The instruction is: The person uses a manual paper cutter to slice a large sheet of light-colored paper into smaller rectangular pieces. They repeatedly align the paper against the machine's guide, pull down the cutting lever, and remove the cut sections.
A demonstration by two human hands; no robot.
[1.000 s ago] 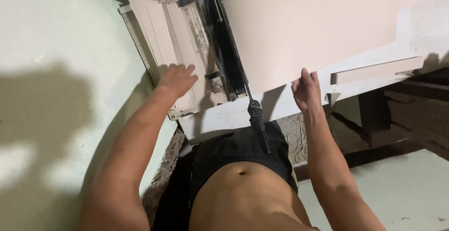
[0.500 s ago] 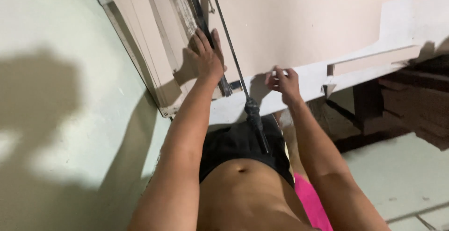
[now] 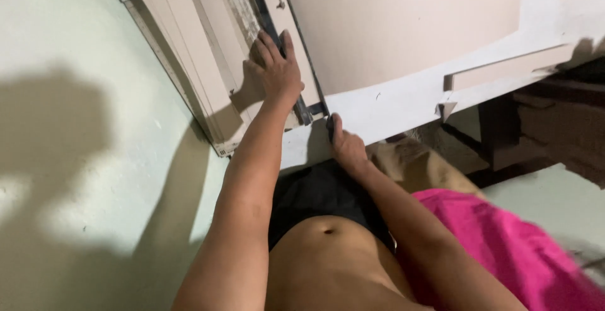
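A paper cutter (image 3: 217,15) lies on a white table (image 3: 391,103), with a large beige sheet (image 3: 409,27) running under its blade to the right. My left hand (image 3: 274,65) lies flat, fingers spread, on the sheet and the cutter's dark bar beside the blade. At the table's near edge, my right hand (image 3: 345,144) is closed around the black cutter handle (image 3: 329,127), which is down low; most of the handle is hidden by the hand. Cut beige strips (image 3: 183,40) are stacked on the cutter's left side.
A narrow beige strip (image 3: 504,71) lies on the table at the right. A dark wooden frame (image 3: 501,138) stands under the table. A pink cloth (image 3: 517,248) is at my right side. A pale wall (image 3: 75,160) fills the left.
My right hand left the sheet's near edge and took the cutter handle, which has swung down. My left hand went from the strip stack to the bar by the blade and stays there.
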